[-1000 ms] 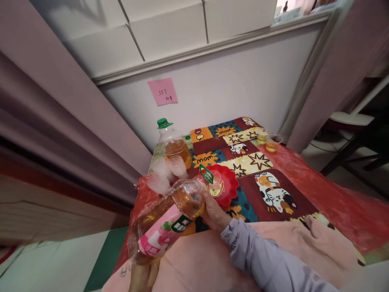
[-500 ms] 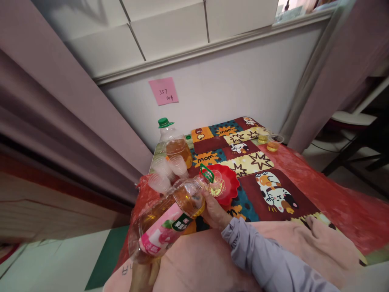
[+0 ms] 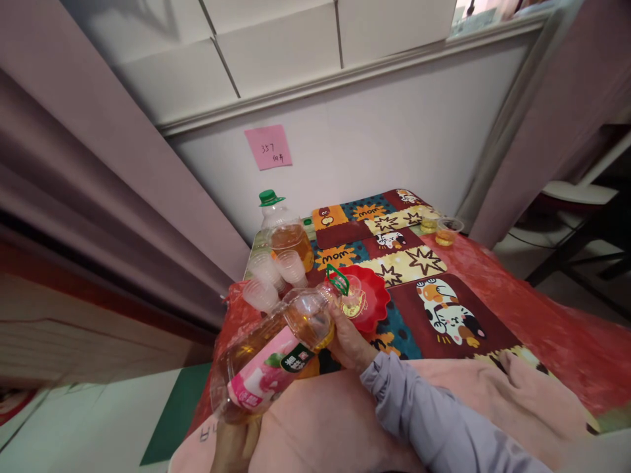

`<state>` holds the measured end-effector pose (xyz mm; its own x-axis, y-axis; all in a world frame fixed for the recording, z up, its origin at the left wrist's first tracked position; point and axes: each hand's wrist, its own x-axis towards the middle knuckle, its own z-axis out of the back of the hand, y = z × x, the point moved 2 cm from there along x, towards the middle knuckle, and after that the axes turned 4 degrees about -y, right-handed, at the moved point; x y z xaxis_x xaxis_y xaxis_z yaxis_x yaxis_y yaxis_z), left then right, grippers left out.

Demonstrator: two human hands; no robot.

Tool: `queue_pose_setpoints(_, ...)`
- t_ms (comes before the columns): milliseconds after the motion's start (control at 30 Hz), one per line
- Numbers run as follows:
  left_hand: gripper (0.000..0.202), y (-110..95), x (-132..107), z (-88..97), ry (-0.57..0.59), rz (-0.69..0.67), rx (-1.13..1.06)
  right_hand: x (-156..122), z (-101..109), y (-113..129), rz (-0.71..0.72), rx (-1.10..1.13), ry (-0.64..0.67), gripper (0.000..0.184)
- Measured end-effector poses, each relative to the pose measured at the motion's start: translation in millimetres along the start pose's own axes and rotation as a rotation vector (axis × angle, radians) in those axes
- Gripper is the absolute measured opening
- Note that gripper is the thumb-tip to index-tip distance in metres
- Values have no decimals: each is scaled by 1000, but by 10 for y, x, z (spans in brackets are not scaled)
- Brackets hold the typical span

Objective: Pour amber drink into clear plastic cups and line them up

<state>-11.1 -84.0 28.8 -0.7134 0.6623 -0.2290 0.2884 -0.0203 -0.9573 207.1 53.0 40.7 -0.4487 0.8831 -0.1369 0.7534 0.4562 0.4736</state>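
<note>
1. Right hand (image 3: 348, 341): clamped around the neck of the large, clear plastic bottle with pink label (image 3: 271, 368), tilted, mouth toward the scalloped red plastic dish (image 3: 378, 299).
2. Left hand (image 3: 239, 441): under the bottle's base; finger closure cannot be determined.
3. Caution: slackened base support could drop the bottle.
4. Caution: over-tilting could cause spillage.

The right sleeve (image 3: 421, 407) is lavender-grey, wrinkled, with a gathered cuff (image 3: 378, 381).

Clear bottle (image 3: 274, 360), pink label (image 3: 263, 381), amber liquid (image 3: 306, 322) inside, tilted, green handle (image 3: 344, 286) at neck
</note>
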Motion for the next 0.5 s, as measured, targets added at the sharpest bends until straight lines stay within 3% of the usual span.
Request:
queue_pose_setpoints(100, 74, 10, -11, -11, 23, 92, -17, 0, -7, 8, -6, 1, 1, 79)
queue_pose_setpoints(367, 92, -15, 25, -35, 21, 101, -118, 3, 1, 13, -1, -13, 19, 85)
queue_pose_setpoints(500, 82, 20, 69, 40, 12, 68, -54, 8, 11, 6, -19, -17, 16, 85)
